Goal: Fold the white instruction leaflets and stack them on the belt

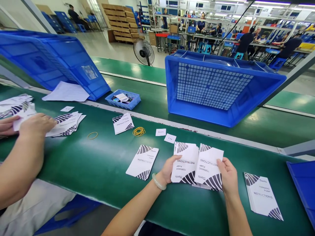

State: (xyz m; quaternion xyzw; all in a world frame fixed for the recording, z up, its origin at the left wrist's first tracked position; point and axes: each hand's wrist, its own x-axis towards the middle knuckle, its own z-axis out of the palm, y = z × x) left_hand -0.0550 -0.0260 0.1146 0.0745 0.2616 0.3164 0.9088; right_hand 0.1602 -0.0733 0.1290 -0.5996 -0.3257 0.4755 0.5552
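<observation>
step: sorting leaflets | left hand (169,170) and right hand (227,175) fingers each pinch an instruction leaflet (197,165) | next likely: careful separating, stacking on surface (98,164)

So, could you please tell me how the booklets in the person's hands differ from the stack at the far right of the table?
The booklets in the hands are fanned apart and gripped by the left hand and right hand; the stack at the right lies squared up and untouched. The held booklets' print reads upside down to the camera; the stack's print reads upright. Both are white "Tornado Pump Instructions" booklets with black striped corners, over the green table.
</observation>
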